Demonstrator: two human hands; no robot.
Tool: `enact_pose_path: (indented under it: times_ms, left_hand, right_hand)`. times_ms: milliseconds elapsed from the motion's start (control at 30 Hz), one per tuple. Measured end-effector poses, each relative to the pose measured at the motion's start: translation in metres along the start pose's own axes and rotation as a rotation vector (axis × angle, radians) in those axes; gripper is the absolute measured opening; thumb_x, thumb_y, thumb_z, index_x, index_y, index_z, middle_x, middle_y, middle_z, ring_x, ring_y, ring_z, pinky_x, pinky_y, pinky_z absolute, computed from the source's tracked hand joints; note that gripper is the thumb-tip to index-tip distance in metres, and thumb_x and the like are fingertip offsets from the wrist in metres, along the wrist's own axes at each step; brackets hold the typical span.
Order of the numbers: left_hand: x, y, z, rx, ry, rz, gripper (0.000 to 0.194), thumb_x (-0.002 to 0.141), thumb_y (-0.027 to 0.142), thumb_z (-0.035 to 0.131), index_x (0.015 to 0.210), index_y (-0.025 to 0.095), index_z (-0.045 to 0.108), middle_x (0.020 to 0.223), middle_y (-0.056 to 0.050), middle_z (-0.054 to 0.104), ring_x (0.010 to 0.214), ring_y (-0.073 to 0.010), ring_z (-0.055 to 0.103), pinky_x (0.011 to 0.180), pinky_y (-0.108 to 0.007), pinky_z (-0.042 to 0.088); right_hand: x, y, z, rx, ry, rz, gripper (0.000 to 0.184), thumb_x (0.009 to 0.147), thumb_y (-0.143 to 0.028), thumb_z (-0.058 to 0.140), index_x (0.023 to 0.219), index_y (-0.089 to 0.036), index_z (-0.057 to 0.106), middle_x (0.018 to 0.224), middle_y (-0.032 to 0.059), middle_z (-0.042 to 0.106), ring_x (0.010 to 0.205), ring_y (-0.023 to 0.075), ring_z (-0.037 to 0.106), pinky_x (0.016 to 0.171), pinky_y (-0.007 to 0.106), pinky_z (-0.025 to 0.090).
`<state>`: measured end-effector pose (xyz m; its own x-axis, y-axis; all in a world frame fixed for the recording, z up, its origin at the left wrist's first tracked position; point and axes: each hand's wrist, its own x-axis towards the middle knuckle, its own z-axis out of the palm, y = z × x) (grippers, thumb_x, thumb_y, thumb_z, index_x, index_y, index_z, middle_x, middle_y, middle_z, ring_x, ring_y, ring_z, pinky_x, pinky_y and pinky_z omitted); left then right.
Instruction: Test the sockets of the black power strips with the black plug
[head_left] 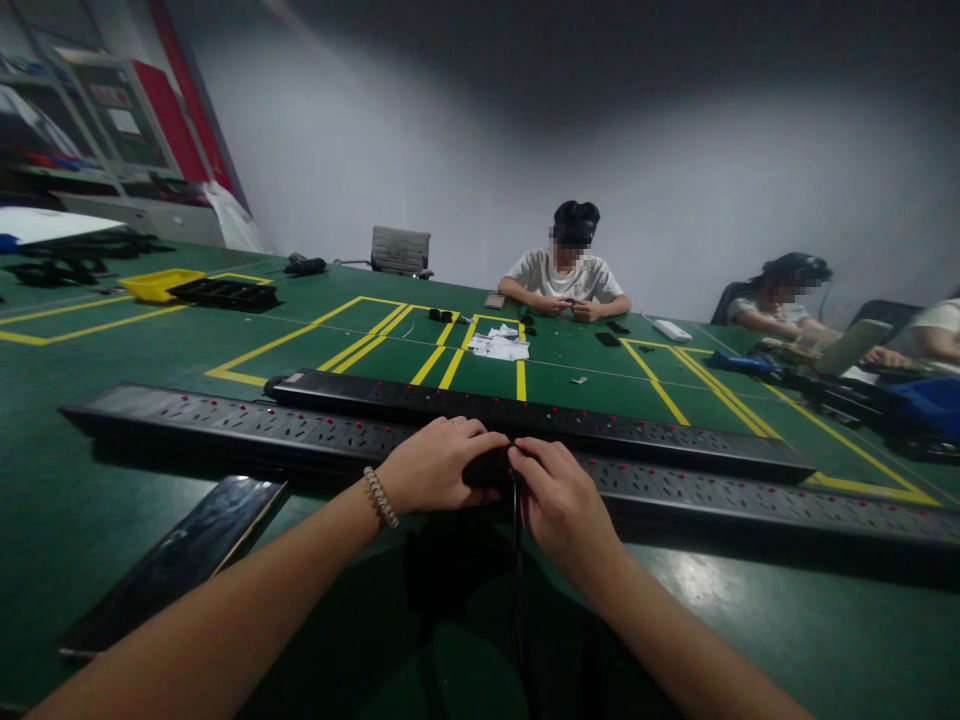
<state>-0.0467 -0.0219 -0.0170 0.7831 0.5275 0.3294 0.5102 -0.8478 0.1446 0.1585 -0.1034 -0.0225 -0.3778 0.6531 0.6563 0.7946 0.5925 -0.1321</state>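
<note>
My left hand (441,465), with a beaded bracelet at the wrist, is closed around a small black rounded object (487,468); the fingers hide much of it. Opposite it, my right hand (559,495) is closed in a pinch at the top end of a black cable (517,570), which hangs down toward me. The fingertips of both hands nearly meet. Just beyond lie two long black power strips, a nearer one (720,492) and a farther one (360,393), both with rows of slots and red dots. A dark phone (180,555) lies left of my left forearm.
Yellow tape (322,322) marks off areas on the green table (90,430). White papers (499,345), a yellow tray (161,284) and a black tray (225,294) lie farther off. Across the table sits a person (562,275); other people and blue-black equipment (847,385) are at right.
</note>
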Motion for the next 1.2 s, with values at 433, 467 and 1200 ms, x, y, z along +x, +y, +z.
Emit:
enact_pose_path:
  times_ms: [433, 467, 1200]
  left_hand:
    - [0.004, -0.003, -0.001, -0.009, -0.005, 0.005, 0.047, 0.081, 0.051, 0.075, 0.118, 0.024, 0.066, 0.111, -0.007, 0.068, 0.101, -0.0273, 0.065, 0.09, -0.041, 0.05]
    - [0.004, -0.003, -0.001, -0.004, -0.008, 0.006, 0.045, 0.081, 0.051, 0.075, 0.116, 0.024, 0.066, 0.112, -0.007, 0.068, 0.101, -0.0273, 0.065, 0.089, -0.041, 0.05]
    - [0.002, -0.005, -0.004, -0.031, -0.038, 0.019, 0.052, 0.084, 0.054, 0.072, 0.127, 0.026, 0.062, 0.115, -0.008, 0.066, 0.102, -0.0272, 0.065, 0.09, -0.041, 0.048]
  right_hand:
    - [-0.001, 0.003, 0.004, 0.022, 0.038, 0.028, 0.034, 0.089, -0.006, 0.056, 0.118, -0.02, 0.067, 0.126, 0.0174, 0.064, 0.115, 0.0306, 0.061, 0.091, 0.051, 0.059]
    - [-0.001, 0.003, 0.006, 0.036, 0.034, 0.042, 0.033, 0.089, -0.006, 0.057, 0.117, -0.021, 0.067, 0.129, 0.0173, 0.063, 0.118, 0.0306, 0.06, 0.093, 0.052, 0.059]
    - [-0.001, 0.009, -0.002, 0.155, 0.411, 0.05, 0.027, 0.09, -0.009, 0.059, 0.111, -0.026, 0.064, 0.133, 0.0096, 0.062, 0.117, 0.0256, 0.065, 0.094, 0.045, 0.059]
